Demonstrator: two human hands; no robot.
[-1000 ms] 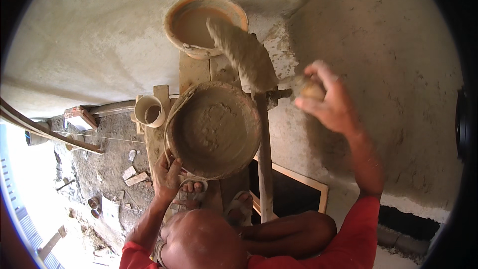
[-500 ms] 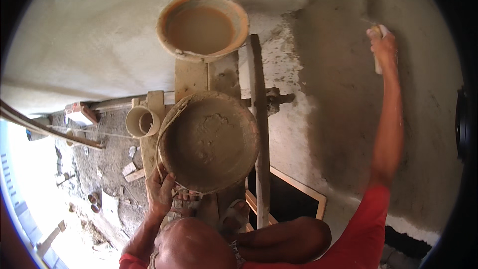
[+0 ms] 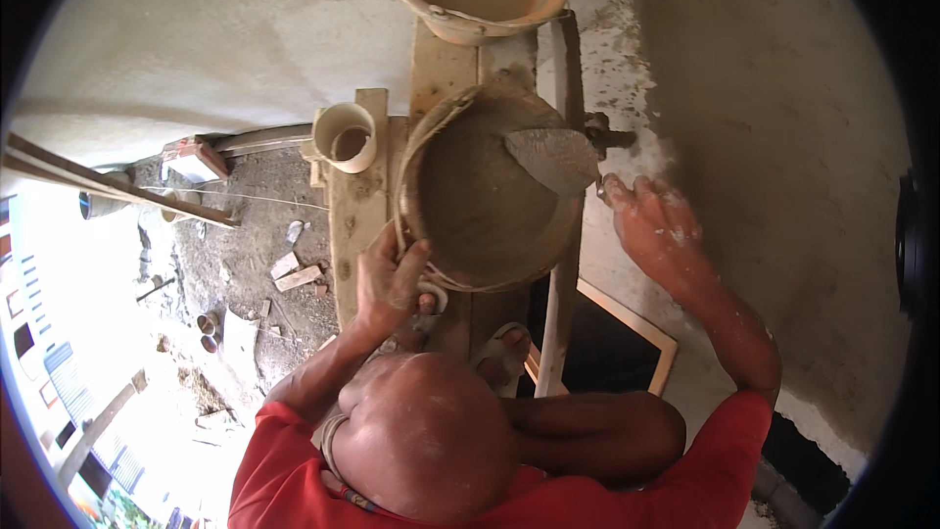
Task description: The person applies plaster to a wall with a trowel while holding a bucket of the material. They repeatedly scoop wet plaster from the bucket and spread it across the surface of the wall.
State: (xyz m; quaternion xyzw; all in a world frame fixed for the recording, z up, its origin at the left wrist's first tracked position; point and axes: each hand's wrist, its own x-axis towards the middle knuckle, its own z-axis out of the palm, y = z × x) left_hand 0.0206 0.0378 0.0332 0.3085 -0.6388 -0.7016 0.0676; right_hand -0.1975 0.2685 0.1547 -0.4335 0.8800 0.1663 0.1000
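In front of me a round basin (image 3: 408, 171) caked with grey mortar holds a layer of wet mortar (image 3: 475, 216). My left hand (image 3: 390, 284) grips its near left rim, thumb on the outside and fingers partly hidden. With my right hand (image 3: 658, 230) I hold a trowel (image 3: 556, 159) by its handle, most of which is covered by my fingers. The mortar-smeared blade reaches over the right rim into the basin; whether it touches the mortar I cannot tell. Right of that hand is the wall with a dark, damp plastered area (image 3: 774, 137).
An orange-rimmed basin of cloudy water (image 3: 480, 31) stands beyond on the wooden planks (image 3: 428, 69). A pale cup (image 3: 331, 140) sits at the left on another board. An upright-looking timber (image 3: 565, 284) runs along the right, beside a wooden frame (image 3: 661, 358). Rubble (image 3: 297, 277) lies on the ground below.
My right hand has come from the wall at the upper right down to the basin, bringing the trowel blade over it. My left hand keeps its hold; the whole view has shifted.
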